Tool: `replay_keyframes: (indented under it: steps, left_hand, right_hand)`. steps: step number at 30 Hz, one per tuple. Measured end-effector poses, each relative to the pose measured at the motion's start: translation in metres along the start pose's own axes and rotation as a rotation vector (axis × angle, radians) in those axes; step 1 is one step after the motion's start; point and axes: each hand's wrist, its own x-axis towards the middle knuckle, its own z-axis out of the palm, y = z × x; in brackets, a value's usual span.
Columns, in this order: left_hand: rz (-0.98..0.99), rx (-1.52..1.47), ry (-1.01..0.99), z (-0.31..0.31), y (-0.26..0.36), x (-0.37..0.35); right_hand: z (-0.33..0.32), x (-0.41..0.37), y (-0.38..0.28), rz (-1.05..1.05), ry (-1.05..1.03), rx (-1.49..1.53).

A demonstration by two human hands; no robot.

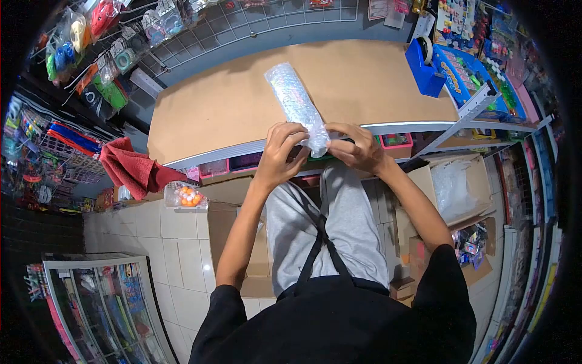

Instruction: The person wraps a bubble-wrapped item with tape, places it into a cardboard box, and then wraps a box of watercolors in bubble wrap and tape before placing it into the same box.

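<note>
A long, whitish package in clear, crinkled plastic (292, 94) lies on the tan tabletop (218, 97), its near end reaching the front edge. What is inside the plastic I cannot make out. My left hand (280, 153) pinches the near end from the left, fingers curled. From the right, my right hand (357, 147) grips the same end with thumb and fingers closed on the loose plastic. Both hands are at the table's front edge, above my knees.
A blue tape dispenser (424, 67) stands at the right back beside a blue display box (458, 76). A red cloth (130, 167) hangs at the left corner above a clear container of orange balls (187, 196). An open cardboard box (461, 188) sits low right.
</note>
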Motion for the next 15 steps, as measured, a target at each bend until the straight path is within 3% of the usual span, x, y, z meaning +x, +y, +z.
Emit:
replay_keyframes:
  steps: [7, 15]
  left_hand:
    - [-0.018, -0.1, -0.005, -0.006, 0.004, -0.003]
    - [0.08, 0.047, -0.171, -0.02, 0.006, 0.015]
  right_hand:
    - [0.0, -0.004, -0.012, 0.006, 0.015, -0.028]
    - [0.006, -0.006, -0.017, 0.02, 0.005, -0.104]
